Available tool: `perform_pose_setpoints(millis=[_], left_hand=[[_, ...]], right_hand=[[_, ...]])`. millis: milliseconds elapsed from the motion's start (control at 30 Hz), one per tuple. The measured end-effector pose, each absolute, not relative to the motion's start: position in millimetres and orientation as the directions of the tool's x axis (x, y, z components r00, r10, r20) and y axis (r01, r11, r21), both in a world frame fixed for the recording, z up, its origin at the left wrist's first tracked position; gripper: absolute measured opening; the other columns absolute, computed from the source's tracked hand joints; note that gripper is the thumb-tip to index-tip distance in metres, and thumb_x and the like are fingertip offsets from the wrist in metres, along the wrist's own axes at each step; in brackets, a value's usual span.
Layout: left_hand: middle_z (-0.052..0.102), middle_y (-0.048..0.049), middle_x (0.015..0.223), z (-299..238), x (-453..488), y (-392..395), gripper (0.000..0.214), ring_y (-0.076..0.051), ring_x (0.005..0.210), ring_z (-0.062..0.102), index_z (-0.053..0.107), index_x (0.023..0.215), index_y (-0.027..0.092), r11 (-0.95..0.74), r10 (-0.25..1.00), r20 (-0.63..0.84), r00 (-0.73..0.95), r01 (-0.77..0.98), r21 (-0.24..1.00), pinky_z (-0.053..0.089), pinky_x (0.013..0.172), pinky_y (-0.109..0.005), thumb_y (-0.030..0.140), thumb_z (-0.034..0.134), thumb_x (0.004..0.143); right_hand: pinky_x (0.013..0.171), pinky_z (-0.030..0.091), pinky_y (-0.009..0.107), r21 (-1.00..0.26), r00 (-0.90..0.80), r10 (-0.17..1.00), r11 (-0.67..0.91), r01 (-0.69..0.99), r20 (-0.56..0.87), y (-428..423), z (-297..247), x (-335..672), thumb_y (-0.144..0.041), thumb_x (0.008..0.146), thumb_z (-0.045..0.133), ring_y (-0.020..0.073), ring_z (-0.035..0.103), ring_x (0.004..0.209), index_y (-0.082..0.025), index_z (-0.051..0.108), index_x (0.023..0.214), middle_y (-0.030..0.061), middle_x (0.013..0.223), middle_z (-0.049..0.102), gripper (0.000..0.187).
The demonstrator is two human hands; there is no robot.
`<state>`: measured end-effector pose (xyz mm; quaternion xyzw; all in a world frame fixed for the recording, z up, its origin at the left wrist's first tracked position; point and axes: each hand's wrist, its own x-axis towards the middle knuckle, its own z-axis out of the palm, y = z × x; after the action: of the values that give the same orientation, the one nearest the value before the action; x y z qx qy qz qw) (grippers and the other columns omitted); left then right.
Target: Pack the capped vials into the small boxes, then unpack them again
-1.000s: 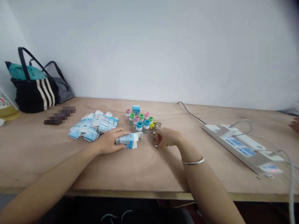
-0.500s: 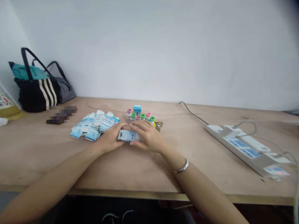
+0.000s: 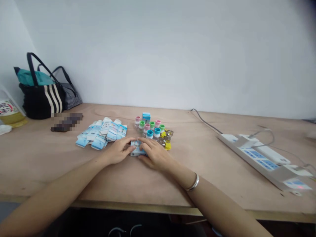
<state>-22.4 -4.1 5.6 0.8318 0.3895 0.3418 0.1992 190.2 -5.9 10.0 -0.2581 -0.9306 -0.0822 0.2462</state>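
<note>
A small blue and white carton (image 3: pixel 137 152) lies on the table between my hands, partly covered by fingers. My left hand (image 3: pixel 120 151) grips its left end with thumb and fingers. Over its right side, my right hand (image 3: pixel 156 154) closes on the box from above. Just beyond the carton stand several small clear bottles with pink, green and blue caps, among them a blue-capped bottle (image 3: pixel 149 133). Beside them is a cluster of yellow and metallic pieces (image 3: pixel 168 145). A pile of flattened blue and white cartons (image 3: pixel 101 133) lies to the left of my left hand.
An upright blue carton (image 3: pixel 146 117) stands behind the bottles. At the right lies a white power strip (image 3: pixel 261 161) with plugs and cables. A black striped bag (image 3: pixel 41 100), a blurred dark object (image 3: pixel 67 122) and a bottle of yellow liquid (image 3: pixel 11 112) are at the left.
Both hands have moved slightly nearer with the carton, which has been turned and lowered to lie on the table. More of the blue-capped bottles shows now.
</note>
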Motion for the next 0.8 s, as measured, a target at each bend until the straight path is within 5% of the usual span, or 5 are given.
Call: perform_pose_setpoints(millis=[267,533,800], left_hand=[[0.061,-0.0061,0.112,-7.9,-22.9,-3.8,0.042,-0.018,0.107,0.056,0.056,0.113,0.018,-0.618,0.774,0.511,0.373,0.62,0.483,0.044,0.097,-0.036,0.005,0.035,0.08],[0.054,-0.0103,0.127,-0.1,-22.7,-13.9,0.05,-0.025,0.117,0.05,0.046,0.127,0.018,-0.798,0.565,0.504,0.654,0.587,0.133,0.038,0.104,-0.043,0.028,0.057,0.079],[0.056,-0.0109,0.124,-9.6,-29.5,-11.1,0.043,-0.023,0.112,0.055,0.049,0.119,0.018,-0.788,0.589,0.473,0.655,0.594,0.159,0.047,0.095,-0.038,0.022,0.057,0.077]], right_hand=[[0.083,0.045,0.039,-0.018,-0.734,0.495,0.834,0.551,0.466,-8.0,9.1,192.5,-0.025,0.082,0.056,0.024,0.055,0.1,-0.017,0.048,0.092,0.0158,0.113,0.057,0.016],[0.078,0.045,0.035,0.094,-0.767,0.463,0.827,0.554,0.445,-11.8,11.0,189.2,-0.027,0.083,0.053,0.0228,0.057,0.093,-0.015,0.051,0.109,0.0132,0.105,0.061,0.029],[0.07,0.044,0.033,0.181,-0.783,0.516,0.782,0.596,0.349,-22.3,11.5,188.6,-0.022,0.083,0.05,0.023,0.058,0.09,-0.015,0.052,0.112,0.0127,0.106,0.06,0.03]])
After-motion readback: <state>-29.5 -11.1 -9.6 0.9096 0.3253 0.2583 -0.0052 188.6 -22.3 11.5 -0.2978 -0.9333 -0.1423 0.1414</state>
